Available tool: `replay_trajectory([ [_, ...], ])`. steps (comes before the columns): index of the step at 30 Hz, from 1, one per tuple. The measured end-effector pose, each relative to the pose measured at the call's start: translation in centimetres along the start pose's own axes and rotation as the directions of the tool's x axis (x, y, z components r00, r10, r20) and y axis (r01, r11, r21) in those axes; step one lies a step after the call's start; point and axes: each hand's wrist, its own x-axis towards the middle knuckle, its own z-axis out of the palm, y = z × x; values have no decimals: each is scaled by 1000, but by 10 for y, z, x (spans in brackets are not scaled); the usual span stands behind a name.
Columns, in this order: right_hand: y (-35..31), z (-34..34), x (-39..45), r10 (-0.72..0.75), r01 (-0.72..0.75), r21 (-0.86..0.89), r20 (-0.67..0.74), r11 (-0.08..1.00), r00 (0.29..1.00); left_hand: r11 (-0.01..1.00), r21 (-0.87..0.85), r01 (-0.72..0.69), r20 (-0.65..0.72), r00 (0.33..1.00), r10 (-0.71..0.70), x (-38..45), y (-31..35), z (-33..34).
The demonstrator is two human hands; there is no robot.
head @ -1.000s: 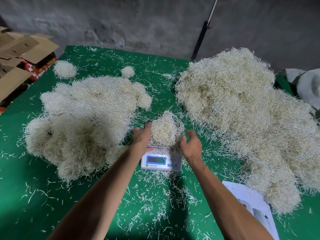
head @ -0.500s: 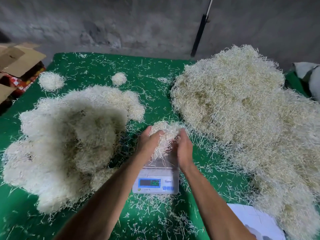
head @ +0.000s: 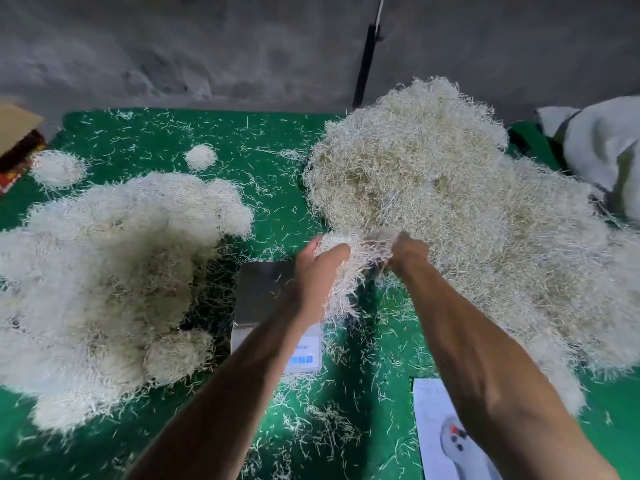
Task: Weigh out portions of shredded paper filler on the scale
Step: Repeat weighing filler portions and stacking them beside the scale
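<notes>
A clump of cream shredded paper [head: 349, 268] hangs in the air between both hands, to the right of the scale. My left hand [head: 317, 275] grips its left side and my right hand [head: 408, 252] grips its right end beside the big pile. The small scale [head: 263, 299] stands on the green table with its steel pan bare; my left forearm hides most of its display. A large heap of shredded paper [head: 467, 220] fills the right of the table. A second heap of rounded clumps [head: 104, 271] lies at the left.
Two small round portions [head: 57, 168] [head: 201, 157] sit at the table's far left. A white printed sheet [head: 446, 438] lies near my right forearm. Cardboard boxes [head: 15, 133] stand off the left edge, a white sack [head: 602, 147] at the right. Loose strands litter the green cloth [head: 277, 174].
Both hands closed on the portion on the scale, lifted it off and carried it to the right. The scale's pan is now bare. The camera has moved closer.
</notes>
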Motion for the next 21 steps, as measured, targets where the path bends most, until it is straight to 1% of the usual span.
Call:
replay_trajectory([
  [1,2,-20,9,-4,4,0,-34,1000,999,1000,-8,9,-16,1000,-10,0,3,-11],
  [3,5,-44,17,-15,29,111,-124,993,992,996,-25,91,-50,995,-92,6,4,-34],
  [5,8,-52,18,-43,74,154,-192,985,980,992,28,125,-115,986,-121,7,-4,-55],
  [6,12,-52,17,-50,78,144,-190,986,981,990,57,125,-140,983,-116,5,-10,-61],
  [9,26,-52,4,15,-8,58,-121,998,993,993,94,72,-105,993,-62,2,-16,-67],
  [10,31,-51,-4,9,-13,-36,-115,999,993,994,84,68,-97,993,-60,2,-16,-67],
  [11,34,-50,-10,-27,-1,-208,-130,978,991,996,7,89,-95,992,-88,2,-15,-68],
  [12,33,-48,-18,-105,28,-425,-159,905,982,993,-62,102,-101,989,-108,4,-15,-67],
  [13,30,-45,-26,-223,70,-602,-183,796,957,995,-26,94,-112,989,-96,6,-19,-68],
  [14,23,-39,-39,-376,173,-681,-161,712,912,994,88,68,-117,992,-57,9,-23,-71],
  [15,15,-30,-53,-511,340,-667,-71,662,857,983,170,76,-106,993,-58,10,-27,-75],
  [16,6,-19,-70,-565,512,-520,66,684,822,970,219,102,-91,992,-84,10,-27,-78],
  [17,-2,-5,-87,-532,581,-292,234,760,814,963,215,161,-69,986,-149,9,-25,-82],
  [18,-9,8,-104,-439,527,-118,418,842,795,959,180,217,-31,976,-215,9,-23,-85],
  [19,-13,19,-121,-354,445,-24,566,895,744,957,158,244,46,966,-254,8,-20,-88],
  [20,-15,27,-134,-302,390,13,658,921,690,958,166,235,145,955,-259,5,-17,-94],
  [21,-15,35,-142,-279,362,35,708,932,649,959,196,206,221,943,-248,1,-12,-101],
])
